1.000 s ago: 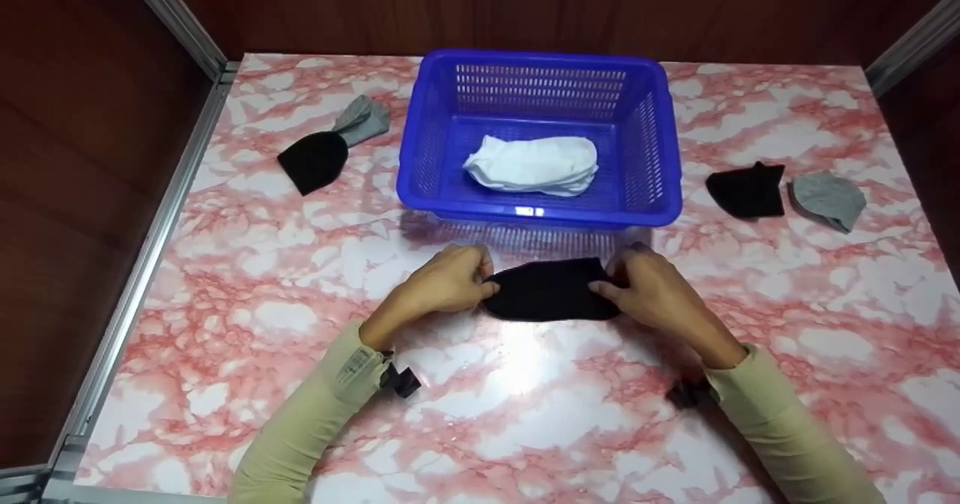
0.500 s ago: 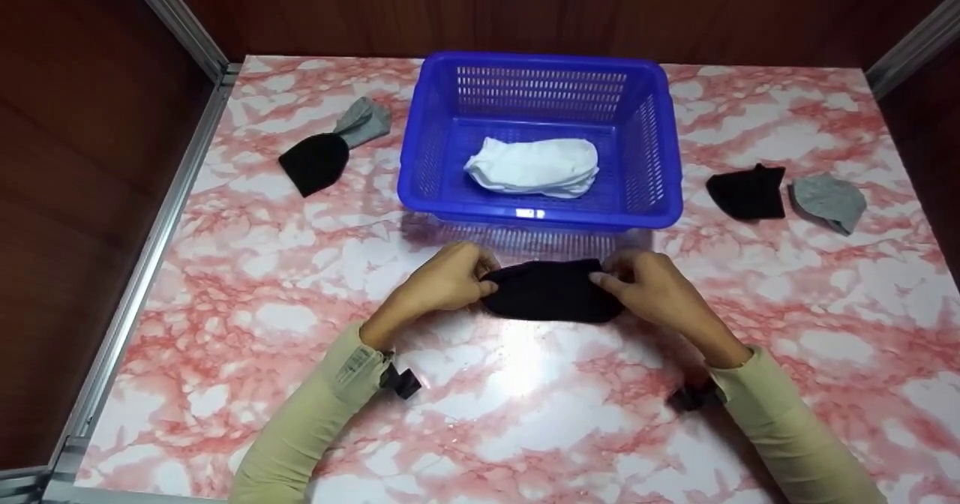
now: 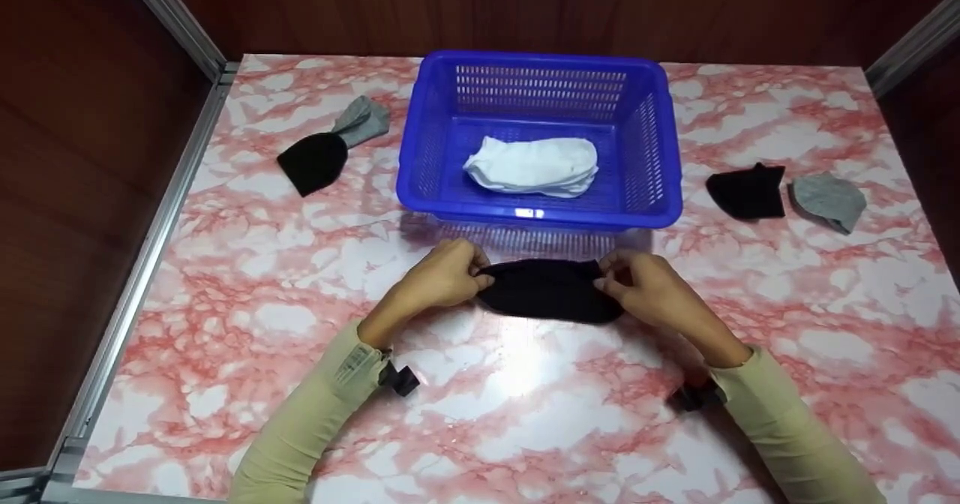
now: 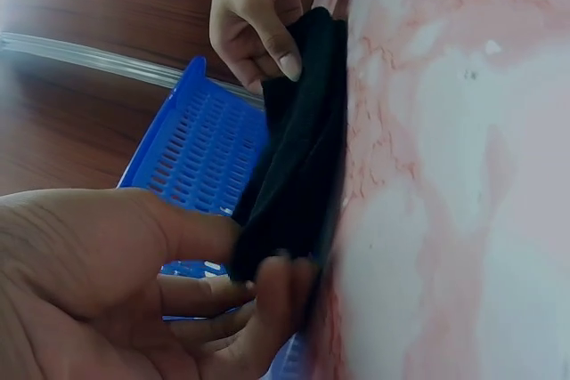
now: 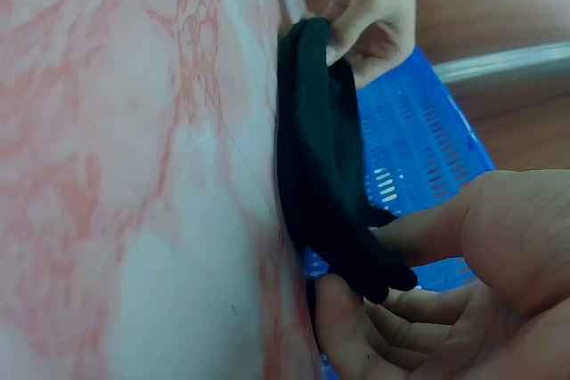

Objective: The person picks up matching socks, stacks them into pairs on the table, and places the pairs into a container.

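Observation:
A black sock (image 3: 547, 290) is stretched sideways between both hands, just in front of the blue basket. My left hand (image 3: 446, 273) pinches its left end between thumb and fingers. Its right end is pinched by my right hand (image 3: 649, 286). In the left wrist view the sock (image 4: 298, 140) hangs in folds close to the table surface. Layers of the cloth (image 5: 321, 149) show in the right wrist view, with the thumb on one side and fingers on the other. Some fingertips are hidden behind the fabric.
White socks (image 3: 532, 165) lie stacked inside the blue basket (image 3: 540, 215). On the left side of the table are a black sock (image 3: 313, 163) and a grey sock (image 3: 364, 121). Another black sock (image 3: 746, 191) and grey sock (image 3: 827, 200) lie on the right. Wooden panels (image 3: 525, 9) border the table.
My left hand has shifted slightly left and up with its end of the sock. The right hand stays nearly in place. The basket and other socks have not moved.

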`<state>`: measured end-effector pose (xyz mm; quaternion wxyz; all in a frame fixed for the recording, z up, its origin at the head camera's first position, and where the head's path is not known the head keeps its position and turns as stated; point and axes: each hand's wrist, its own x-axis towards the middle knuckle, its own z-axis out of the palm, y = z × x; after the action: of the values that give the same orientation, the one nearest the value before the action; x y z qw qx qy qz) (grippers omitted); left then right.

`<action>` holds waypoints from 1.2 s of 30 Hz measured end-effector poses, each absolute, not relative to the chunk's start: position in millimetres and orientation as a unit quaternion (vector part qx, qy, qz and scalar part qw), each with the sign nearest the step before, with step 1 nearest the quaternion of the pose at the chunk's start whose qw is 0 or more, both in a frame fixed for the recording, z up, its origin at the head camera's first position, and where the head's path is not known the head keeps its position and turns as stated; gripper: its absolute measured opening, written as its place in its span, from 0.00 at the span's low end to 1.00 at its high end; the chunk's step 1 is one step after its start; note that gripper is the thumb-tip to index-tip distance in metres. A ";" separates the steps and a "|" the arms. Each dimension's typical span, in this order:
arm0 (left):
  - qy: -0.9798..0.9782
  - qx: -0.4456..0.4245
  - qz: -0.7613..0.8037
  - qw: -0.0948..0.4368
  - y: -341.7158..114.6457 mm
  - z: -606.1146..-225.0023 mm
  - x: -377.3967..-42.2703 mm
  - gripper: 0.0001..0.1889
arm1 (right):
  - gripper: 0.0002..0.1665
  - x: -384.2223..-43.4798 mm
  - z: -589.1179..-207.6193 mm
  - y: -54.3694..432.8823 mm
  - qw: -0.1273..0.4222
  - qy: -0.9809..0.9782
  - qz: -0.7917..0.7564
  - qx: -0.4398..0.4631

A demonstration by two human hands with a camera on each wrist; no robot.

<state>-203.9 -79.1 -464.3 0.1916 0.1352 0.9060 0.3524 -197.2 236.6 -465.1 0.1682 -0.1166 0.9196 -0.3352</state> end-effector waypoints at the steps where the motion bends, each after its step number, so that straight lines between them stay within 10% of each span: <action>1: 0.903 0.133 0.359 0.197 -79.1 -463.9 -203.7 0.05 | 0.16 -197.2 -464.7 236.3 0.169 0.919 -0.335 -0.117; 36: 0.886 0.135 0.403 0.185 -100.1 -418.9 -206.8 0.11 | 0.08 -194.2 -428.7 238.8 0.090 0.892 -0.400 -0.190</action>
<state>-206.8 -100.1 -418.9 0.1847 0.1348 0.8861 0.4032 -194.2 238.8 -428.7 0.0895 -0.1904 0.8920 -0.4000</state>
